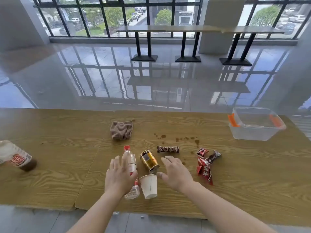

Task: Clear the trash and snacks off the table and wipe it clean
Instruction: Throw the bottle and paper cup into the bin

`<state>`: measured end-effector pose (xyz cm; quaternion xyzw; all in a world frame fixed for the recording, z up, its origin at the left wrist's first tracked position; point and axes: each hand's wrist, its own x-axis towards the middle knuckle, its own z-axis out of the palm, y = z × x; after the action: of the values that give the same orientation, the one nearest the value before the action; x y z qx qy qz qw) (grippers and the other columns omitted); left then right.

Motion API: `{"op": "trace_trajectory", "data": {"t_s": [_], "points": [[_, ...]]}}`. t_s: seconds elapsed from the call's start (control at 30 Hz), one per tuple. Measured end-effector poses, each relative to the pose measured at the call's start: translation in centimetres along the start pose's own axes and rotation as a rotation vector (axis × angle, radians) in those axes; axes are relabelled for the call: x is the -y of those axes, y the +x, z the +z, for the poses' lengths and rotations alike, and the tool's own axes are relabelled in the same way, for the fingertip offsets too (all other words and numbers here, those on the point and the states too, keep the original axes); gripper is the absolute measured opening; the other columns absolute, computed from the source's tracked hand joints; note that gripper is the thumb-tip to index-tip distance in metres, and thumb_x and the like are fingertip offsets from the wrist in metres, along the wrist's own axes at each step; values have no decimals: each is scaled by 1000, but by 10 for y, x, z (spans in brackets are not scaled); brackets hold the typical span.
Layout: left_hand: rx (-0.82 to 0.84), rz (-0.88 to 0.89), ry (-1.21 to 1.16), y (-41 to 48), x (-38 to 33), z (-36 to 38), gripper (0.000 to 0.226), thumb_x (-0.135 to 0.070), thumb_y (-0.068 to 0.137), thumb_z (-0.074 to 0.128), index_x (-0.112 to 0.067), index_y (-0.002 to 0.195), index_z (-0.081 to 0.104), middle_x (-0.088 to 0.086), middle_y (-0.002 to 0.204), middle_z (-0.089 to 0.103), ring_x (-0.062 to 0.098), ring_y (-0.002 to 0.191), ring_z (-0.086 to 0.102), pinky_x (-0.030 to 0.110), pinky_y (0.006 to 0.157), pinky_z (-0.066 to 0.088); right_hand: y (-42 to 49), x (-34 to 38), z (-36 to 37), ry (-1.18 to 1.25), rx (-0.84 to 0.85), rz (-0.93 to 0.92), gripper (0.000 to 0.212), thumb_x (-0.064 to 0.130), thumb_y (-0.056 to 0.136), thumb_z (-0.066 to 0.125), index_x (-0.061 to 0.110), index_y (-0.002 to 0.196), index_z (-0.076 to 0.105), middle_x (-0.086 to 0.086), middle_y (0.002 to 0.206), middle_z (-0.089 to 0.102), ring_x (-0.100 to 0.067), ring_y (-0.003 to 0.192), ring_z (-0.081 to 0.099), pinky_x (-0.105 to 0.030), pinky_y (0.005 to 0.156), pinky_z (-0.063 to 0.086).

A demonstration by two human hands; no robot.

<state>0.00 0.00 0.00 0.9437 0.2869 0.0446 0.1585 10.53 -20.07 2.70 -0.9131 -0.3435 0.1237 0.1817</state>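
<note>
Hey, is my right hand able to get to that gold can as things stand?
Probably yes. The right hand hovers open just right of the gold can, which lies on its side. Nothing sits between them; the paper cup is nearer you, beside the path.

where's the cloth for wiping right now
In the head view the crumpled brown cloth lies on the wooden table, left of the brown spill spots and beyond the clear bottle, with neither hand touching it.
</note>
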Motion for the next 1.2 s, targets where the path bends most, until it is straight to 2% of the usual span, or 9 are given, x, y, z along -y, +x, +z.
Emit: {"op": "trace_trajectory", "data": {"t_s": [0.13, 0.33, 0.43, 0.5, 0.6, 0.8, 1.07, 1.2], "points": [[98, -193, -130, -6, 5, 22, 82, -55, 88, 53, -30, 152, 9, 13, 146, 36, 32, 133, 38, 48, 101, 44, 0, 7, 36, 32, 120, 99, 62, 50, 95, 53, 14, 143, 40, -8, 142, 46, -27, 129, 41, -37, 107, 37], [212, -348, -279, -10, 8, 49, 103, -61, 80, 64, -22, 154, 4, 15, 140, 40, 32, 126, 45, 47, 97, 45, 0, 20, 86, 67, 170, 309, 71, 65, 85, 57, 13, 132, 44, -7, 129, 52, -28, 120, 48, -37, 99, 41], [286, -405, -337, -15, 18, 63, 113, -59, 72, 69, -20, 154, 2, 14, 140, 41, 33, 123, 50, 47, 96, 47, -1, 26, 104, 138, 167, 419, 74, 65, 80, 62, 14, 130, 42, -8, 128, 51, -29, 120, 50, -38, 96, 42], [296, -434, -385, -16, 26, 69, 106, -50, 71, 69, -18, 152, 10, 13, 135, 49, 32, 116, 55, 48, 94, 49, 1, 30, 113, 198, 170, 481, 69, 59, 78, 65, 16, 126, 42, -7, 126, 53, -30, 118, 53, -38, 92, 44], [254, -468, -447, -18, 44, 72, 91, -45, 68, 65, -19, 145, 25, 8, 116, 58, 28, 98, 60, 46, 85, 52, 5, 35, 123, 234, 183, 504, 71, 53, 77, 66, 18, 132, 38, -8, 127, 53, -29, 116, 54, -38, 89, 45], [213, -453, -499, -28, 75, 76, 80, -36, 74, 69, -23, 143, 30, 2, 104, 59, 17, 83, 60, 41, 74, 52, 2, 30, 131, 274, 150, 532, 85, 51, 78, 67, 20, 147, 29, -5, 133, 51, -25, 117, 54, -34, 86, 45], [167, -356, -493, -15, 75, 66, 72, -36, 76, 71, -26, 138, 36, -2, 104, 60, 13, 83, 60, 41, 70, 53, 9, 25, 119, 269, 76, 515, 88, 53, 79, 67, 20, 150, 27, -5, 135, 50, -25, 117, 54, -33, 83, 45], [161, -280, -473, -5, 72, 58, 75, -37, 77, 71, -26, 142, 33, -2, 106, 62, 16, 86, 61, 40, 70, 53, 10, 28, 110, 262, 18, 509, 89, 53, 77, 69, 20, 150, 28, -5, 136, 50, -24, 116, 55, -34, 85, 47]]}}
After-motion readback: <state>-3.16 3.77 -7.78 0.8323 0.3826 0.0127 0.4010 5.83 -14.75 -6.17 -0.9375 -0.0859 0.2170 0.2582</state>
